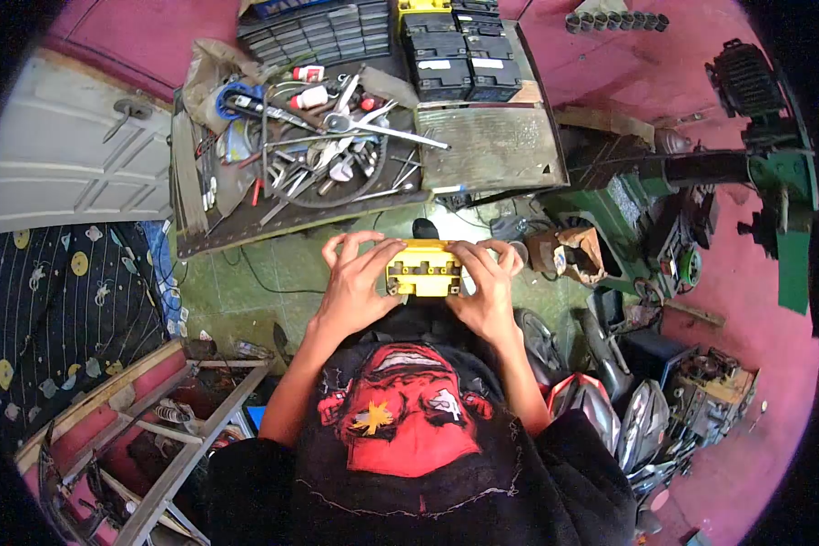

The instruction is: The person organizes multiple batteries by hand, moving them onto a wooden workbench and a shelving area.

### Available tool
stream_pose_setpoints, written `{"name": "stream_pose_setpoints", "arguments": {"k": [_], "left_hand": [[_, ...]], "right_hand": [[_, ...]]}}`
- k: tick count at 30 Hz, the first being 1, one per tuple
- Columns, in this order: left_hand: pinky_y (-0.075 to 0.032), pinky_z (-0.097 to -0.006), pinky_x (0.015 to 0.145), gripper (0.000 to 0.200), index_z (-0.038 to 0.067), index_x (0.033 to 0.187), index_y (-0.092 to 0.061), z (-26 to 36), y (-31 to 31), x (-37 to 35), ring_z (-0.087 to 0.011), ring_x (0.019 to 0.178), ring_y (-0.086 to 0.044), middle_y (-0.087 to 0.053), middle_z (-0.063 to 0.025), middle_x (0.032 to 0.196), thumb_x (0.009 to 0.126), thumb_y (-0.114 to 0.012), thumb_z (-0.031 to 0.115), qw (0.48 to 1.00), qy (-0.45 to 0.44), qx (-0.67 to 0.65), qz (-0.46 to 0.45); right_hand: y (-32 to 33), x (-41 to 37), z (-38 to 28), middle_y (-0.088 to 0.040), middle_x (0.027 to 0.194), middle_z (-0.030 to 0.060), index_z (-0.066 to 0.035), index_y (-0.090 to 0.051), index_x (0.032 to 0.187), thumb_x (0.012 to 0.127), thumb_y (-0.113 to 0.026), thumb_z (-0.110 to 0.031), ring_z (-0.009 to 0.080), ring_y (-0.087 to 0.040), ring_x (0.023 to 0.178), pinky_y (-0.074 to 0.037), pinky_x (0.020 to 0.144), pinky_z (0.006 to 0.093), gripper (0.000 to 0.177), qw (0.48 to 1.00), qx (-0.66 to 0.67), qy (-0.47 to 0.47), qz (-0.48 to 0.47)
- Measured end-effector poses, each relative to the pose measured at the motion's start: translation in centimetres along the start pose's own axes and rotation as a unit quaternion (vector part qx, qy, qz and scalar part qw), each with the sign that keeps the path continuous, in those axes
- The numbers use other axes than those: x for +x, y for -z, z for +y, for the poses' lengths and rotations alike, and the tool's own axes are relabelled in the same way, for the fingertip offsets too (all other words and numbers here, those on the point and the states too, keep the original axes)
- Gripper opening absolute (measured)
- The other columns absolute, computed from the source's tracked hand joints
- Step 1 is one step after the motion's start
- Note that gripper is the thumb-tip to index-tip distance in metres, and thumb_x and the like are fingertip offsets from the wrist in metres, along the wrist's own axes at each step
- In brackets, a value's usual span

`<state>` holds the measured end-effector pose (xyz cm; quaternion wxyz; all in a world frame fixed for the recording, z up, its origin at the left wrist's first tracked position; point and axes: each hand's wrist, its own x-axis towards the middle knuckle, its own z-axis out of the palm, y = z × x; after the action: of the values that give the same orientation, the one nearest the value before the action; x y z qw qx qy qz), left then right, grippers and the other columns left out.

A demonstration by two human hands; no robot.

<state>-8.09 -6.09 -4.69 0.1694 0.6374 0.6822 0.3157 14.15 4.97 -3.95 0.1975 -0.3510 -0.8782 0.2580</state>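
Note:
Between my two hands, in front of my chest, is a yellow motorcycle battery (424, 278). Dark fittings line the side turned towards me, with a terminal at each lower corner. My left hand (358, 277) grips its left end, fingers over the top edge and thumb low on the side. On the right end my right hand (488, 288) holds it the same way. The undersides of the fingers are hidden. Beyond the battery stands a workbench (300, 216).
Loose wrenches and other tools (332, 155) cover the bench's left part. Several black batteries (439, 77) stand at its back right, near a dark slotted rack (318, 38). A wooden frame (196, 446) is low left; motorcycle fairings (587, 409) and green machinery (610, 223) are right.

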Motion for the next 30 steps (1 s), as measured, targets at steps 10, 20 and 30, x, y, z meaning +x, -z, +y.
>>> {"name": "stream_pose_setpoints", "arguments": {"k": [10, 20, 30], "left_hand": [[-0.025, -0.0529, 0.116, 0.073, 0.011, 0.131, -0.069, 0.6, -5.9, 17.4, -0.0246, 0.13, -0.056, -0.073, -0.0031, 0.127, 0.061, -0.089, 0.019, 0.997, 0.043, 0.067, 0.011], [-0.026, -0.0535, 0.114, 0.07, 0.011, 0.129, -0.069, -3.9, -8.3, 24.9, -0.0263, 0.128, -0.056, -0.074, -0.0052, 0.123, 0.062, -0.089, 0.015, 0.987, 0.093, 0.125, 0.033], [-0.026, -0.0529, 0.113, 0.068, 0.01, 0.13, -0.068, -7.5, -10.3, 26.5, -0.0264, 0.128, -0.055, -0.073, -0.0041, 0.127, 0.065, -0.089, 0.012, 0.978, 0.141, 0.139, 0.069]], "right_hand": [[4.6, 13.2, 13.5, -0.07, 0.128, 0.0047, -0.011, -0.069, 0.131, 0.061, -0.087, -0.012, 0.0323, -0.052, 0.126, -0.027, 0.113, 0.0508, 0.072, 0.999, -0.035, 0.023, -0.027], [0.9, 21.5, 18.7, -0.071, 0.128, 0.0066, -0.008, -0.068, 0.131, 0.062, -0.082, -0.008, 0.0333, -0.053, 0.126, -0.026, 0.113, 0.0532, 0.07, 0.999, -0.018, 0.043, 0.001], [-3.5, 25.2, 20.6, -0.065, 0.132, 0.0076, -0.007, -0.064, 0.136, 0.065, -0.078, -0.009, 0.0341, -0.051, 0.127, -0.029, 0.112, 0.0565, 0.072, 0.995, -0.084, 0.061, -0.01]]}}
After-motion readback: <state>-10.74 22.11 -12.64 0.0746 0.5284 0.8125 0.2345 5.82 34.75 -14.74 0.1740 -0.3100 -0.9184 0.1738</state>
